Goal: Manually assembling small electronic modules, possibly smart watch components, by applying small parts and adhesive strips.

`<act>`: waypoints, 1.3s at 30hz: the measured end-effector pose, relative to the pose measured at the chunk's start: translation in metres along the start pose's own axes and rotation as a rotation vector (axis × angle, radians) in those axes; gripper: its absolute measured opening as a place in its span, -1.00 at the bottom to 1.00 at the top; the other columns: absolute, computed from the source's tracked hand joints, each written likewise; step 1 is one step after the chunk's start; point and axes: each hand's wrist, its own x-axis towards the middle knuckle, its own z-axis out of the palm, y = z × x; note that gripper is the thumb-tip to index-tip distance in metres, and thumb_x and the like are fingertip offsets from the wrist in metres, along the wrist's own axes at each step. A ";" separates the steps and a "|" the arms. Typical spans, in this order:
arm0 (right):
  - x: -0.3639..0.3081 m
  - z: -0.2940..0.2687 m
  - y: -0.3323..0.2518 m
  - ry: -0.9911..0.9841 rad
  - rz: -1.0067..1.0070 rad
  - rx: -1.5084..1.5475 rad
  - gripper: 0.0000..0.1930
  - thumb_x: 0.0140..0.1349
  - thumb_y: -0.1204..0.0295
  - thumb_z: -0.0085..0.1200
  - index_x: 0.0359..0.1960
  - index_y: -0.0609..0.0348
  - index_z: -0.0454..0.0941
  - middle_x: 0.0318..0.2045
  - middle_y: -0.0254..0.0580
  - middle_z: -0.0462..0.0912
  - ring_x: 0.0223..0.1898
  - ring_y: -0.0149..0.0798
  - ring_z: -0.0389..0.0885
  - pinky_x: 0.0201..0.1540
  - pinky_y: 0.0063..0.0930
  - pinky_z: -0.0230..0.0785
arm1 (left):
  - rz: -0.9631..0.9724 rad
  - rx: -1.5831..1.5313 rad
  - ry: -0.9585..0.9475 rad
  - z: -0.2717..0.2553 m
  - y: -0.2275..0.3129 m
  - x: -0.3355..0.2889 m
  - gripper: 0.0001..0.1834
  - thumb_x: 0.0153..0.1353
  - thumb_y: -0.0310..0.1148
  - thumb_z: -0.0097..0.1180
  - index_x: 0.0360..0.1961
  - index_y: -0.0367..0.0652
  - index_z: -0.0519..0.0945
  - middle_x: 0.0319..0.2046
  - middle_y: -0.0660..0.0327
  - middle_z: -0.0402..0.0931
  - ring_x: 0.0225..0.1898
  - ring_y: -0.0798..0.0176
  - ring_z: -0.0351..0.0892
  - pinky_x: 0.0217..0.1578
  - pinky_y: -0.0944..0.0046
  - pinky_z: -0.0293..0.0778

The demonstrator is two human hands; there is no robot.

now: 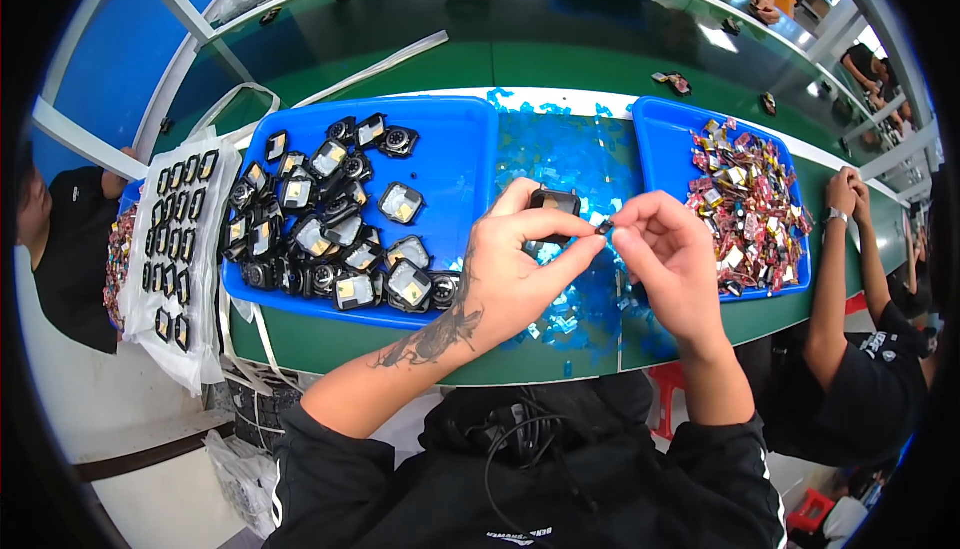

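My left hand [520,259] is closed around a black smartwatch case [556,201]; part of the case shows behind the fingers. Its thumb and index fingertips come together beside a small dark piece that I cannot make out. My right hand [668,259] pinches at the same spot, its fingertips almost touching the left ones; what it grips is too small to name. Blue film scraps [565,314] lie scattered on the bench beneath both hands. A blue tray [450,149] on the left holds many loose watch cases [340,229].
To the right, another blue tray [660,149] carries a heap of small circuit boards [750,209]. White sheeting [205,239] with rows of black watch frames lies far left. Beyond is a green conveyor belt [560,29] with scattered parts. Co-workers sit on both sides and across.
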 end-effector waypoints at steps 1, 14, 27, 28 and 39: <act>0.001 0.001 0.003 -0.015 0.096 0.138 -0.75 0.15 0.64 0.15 -0.12 0.26 0.50 -0.50 -0.43 0.42 -0.47 -0.55 0.40 -0.37 -0.68 0.33 | -0.006 -0.032 0.020 0.000 -0.003 0.000 -0.86 0.01 -0.48 0.37 -0.35 -0.21 0.72 -0.31 0.18 0.51 -0.26 0.30 0.54 -0.23 0.32 0.46; 0.007 -0.004 0.006 0.044 -0.476 -0.656 -0.71 0.06 0.67 0.18 -0.14 0.23 0.55 -0.40 -0.22 0.53 -0.56 -0.46 0.47 -0.46 -0.57 0.30 | -0.052 -0.131 -0.005 -0.009 -0.005 0.008 -0.88 0.07 -0.54 0.33 -0.34 -0.32 0.69 -0.35 0.17 0.58 -0.22 0.37 0.47 -0.13 0.36 0.38; 0.001 -0.004 0.004 0.085 -0.189 -0.398 -0.49 0.14 0.76 0.02 0.17 0.22 0.40 -0.17 -0.14 0.54 -0.43 -0.48 0.49 -0.48 -0.63 0.31 | -0.052 -0.175 0.026 -0.007 -0.003 0.008 -0.88 0.08 -0.55 0.33 -0.33 -0.34 0.68 -0.34 0.17 0.57 -0.20 0.36 0.48 -0.12 0.35 0.39; 0.002 -0.009 0.008 0.146 -0.239 -0.422 -0.49 0.15 0.79 -0.03 0.18 0.25 0.39 -0.18 -0.14 0.52 -0.47 -0.53 0.45 -0.52 -0.68 0.26 | -0.082 -0.202 0.040 -0.006 -0.002 0.008 -0.88 0.08 -0.55 0.32 -0.34 -0.34 0.68 -0.35 0.17 0.58 -0.20 0.36 0.48 -0.12 0.35 0.39; 0.000 -0.010 0.015 0.172 -0.234 -0.406 -0.25 -0.08 0.73 0.27 0.25 0.17 0.32 0.02 -0.12 0.34 -0.45 -0.55 0.35 -0.50 -0.69 0.20 | -0.041 -0.203 0.028 -0.009 -0.003 0.007 -0.90 0.08 -0.54 0.32 -0.34 -0.31 0.69 -0.36 0.19 0.58 -0.20 0.38 0.47 -0.14 0.36 0.39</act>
